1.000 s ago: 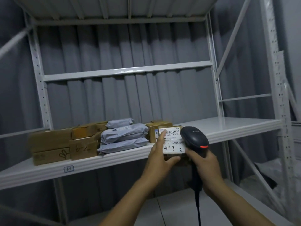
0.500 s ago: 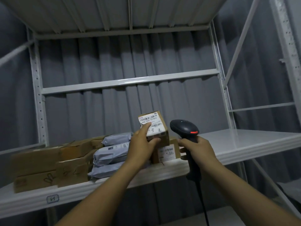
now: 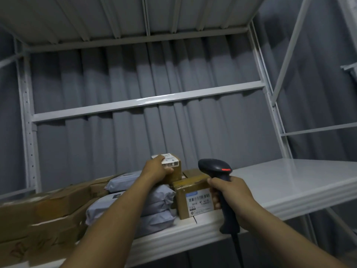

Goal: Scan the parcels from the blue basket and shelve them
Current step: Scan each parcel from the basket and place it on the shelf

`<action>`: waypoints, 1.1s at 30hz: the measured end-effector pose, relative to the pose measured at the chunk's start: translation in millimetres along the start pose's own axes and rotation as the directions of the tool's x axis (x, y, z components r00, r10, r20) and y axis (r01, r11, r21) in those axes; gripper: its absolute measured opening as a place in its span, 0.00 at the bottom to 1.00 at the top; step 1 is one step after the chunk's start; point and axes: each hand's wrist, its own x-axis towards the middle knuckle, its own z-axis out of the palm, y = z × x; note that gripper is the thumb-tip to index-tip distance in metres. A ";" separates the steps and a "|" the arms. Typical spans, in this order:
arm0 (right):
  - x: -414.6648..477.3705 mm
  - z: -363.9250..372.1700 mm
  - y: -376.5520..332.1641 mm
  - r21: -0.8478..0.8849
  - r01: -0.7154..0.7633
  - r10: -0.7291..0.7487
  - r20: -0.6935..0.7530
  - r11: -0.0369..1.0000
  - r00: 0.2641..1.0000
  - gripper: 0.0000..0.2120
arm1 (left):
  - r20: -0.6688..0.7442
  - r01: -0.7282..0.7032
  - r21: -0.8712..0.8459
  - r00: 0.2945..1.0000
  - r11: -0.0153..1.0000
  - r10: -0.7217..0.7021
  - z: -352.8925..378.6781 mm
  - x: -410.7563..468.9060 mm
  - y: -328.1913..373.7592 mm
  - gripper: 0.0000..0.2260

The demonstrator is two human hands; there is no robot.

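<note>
My left hand (image 3: 155, 169) grips a small brown parcel (image 3: 173, 169) with a white barcode label. The parcel sits on top of another carton at the back of the white shelf (image 3: 280, 190). A black barcode scanner (image 3: 218, 171) with a red light is held by its handle in my right hand (image 3: 228, 192), in front of a labelled brown carton (image 3: 193, 200). To the left lie several grey mailer bags (image 3: 154, 202). No blue basket is in view.
Long brown cartons (image 3: 48, 213) fill the shelf's left end. The shelf's right half is bare metal. A cross beam (image 3: 146, 101) runs behind at mid height, under a ribbed upper shelf (image 3: 135, 16). White uprights (image 3: 27, 117) flank the bay.
My left hand has carried the small labelled parcel up and back onto the stacked cartons. The view has tilted upward and closer. The scanner hand has stayed near the shelf's front edge.
</note>
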 end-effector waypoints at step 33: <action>-109.9 -3.0 -11.8 -0.393 0.067 -0.100 -0.063 0.917 0.993 0.07 | -0.055 -0.316 0.119 0.944 0.941 0.324 -16.0 -126.6 -6.9 0.17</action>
